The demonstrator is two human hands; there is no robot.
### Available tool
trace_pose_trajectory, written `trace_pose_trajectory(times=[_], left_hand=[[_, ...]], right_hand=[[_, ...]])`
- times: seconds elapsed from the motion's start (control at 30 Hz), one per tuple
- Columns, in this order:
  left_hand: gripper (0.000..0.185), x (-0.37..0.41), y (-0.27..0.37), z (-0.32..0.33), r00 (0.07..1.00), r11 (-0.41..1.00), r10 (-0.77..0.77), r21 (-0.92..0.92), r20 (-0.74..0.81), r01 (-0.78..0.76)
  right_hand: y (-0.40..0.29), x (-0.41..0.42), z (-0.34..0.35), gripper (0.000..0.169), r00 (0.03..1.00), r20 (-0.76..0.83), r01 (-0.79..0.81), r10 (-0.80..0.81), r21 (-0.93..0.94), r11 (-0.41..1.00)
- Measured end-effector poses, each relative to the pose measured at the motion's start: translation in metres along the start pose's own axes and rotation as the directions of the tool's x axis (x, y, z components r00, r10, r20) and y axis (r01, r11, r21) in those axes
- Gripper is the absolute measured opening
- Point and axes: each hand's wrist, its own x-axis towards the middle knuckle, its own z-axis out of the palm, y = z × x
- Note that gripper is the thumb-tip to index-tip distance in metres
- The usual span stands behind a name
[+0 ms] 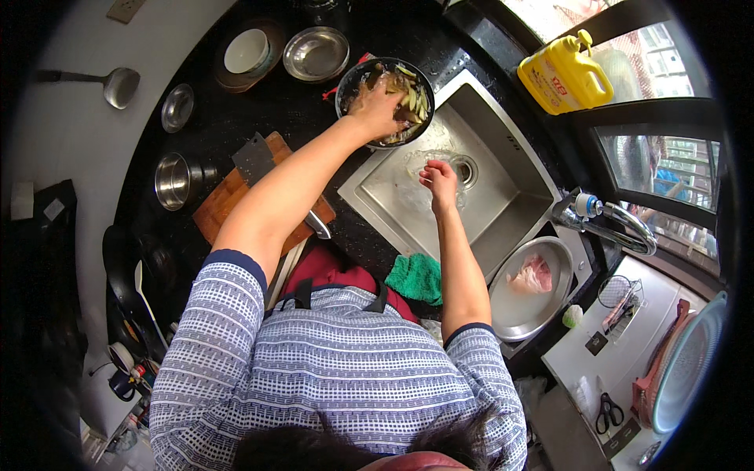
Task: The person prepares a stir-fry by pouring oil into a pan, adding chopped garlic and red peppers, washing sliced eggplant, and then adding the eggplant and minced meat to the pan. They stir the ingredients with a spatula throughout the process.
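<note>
My left hand (pixel 377 109) is down in a dark round bowl (pixel 430 88) of wet, pale green-brown vegetable strips (pixel 419 101), perhaps eggplant. Its fingers are spread among the strips, and their tips are hidden, so whether they grip any is unclear. The bowl stands at the far left corner of the steel sink (pixel 406 226), partly over its rim. Over the sink hangs my right hand (pixel 439 179), loosely curled and holding nothing. Below it, a clear plastic bag (pixel 415 194) lies on the sink floor beside the drain (pixel 467 172).
A cleaver (pixel 253 159) lies on a wooden cutting board (pixel 218 203), its handle towards me. A steel basin (pixel 500 306) holds raw meat (pixel 533 274) in water. Around stand a faucet (pixel 618 226), a green cloth (pixel 415 278), a yellow jug (pixel 562 76) and a steel bowl (pixel 316 53).
</note>
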Motion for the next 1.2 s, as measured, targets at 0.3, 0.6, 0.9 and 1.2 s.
trace_pose_trajectory(times=[0.3, 0.6, 0.9, 1.2], left_hand=[[0.029, -0.003, 0.012, 0.0, 0.989, 0.997, 0.042, -0.056, -0.143, -0.051], [0.063, -0.019, 0.013, -0.018, 0.99, 0.968, 0.041, -0.24, -0.139, -0.073], [0.058, -0.027, -0.014, -0.05, 0.941, 0.868, 0.221, -0.387, -0.256, -0.309], [0.066, -0.028, -0.014, -0.03, 0.932, 0.969, 0.214, -0.057, -0.294, -0.241]], right_hand=[[0.073, 0.051, 0.017, 0.018, 0.938, 0.227, 0.308, -0.262, -0.893, 0.328], [0.043, 0.016, 0.01, 0.018, 0.967, 0.016, 0.12, -0.255, -0.91, 0.398], [-0.146, -0.083, 0.05, 0.021, 0.734, 0.006, 0.629, -0.679, -0.383, 0.676], [-0.137, -0.064, 0.08, 0.042, 0.694, -0.025, 0.611, -0.719, -0.508, 0.607]])
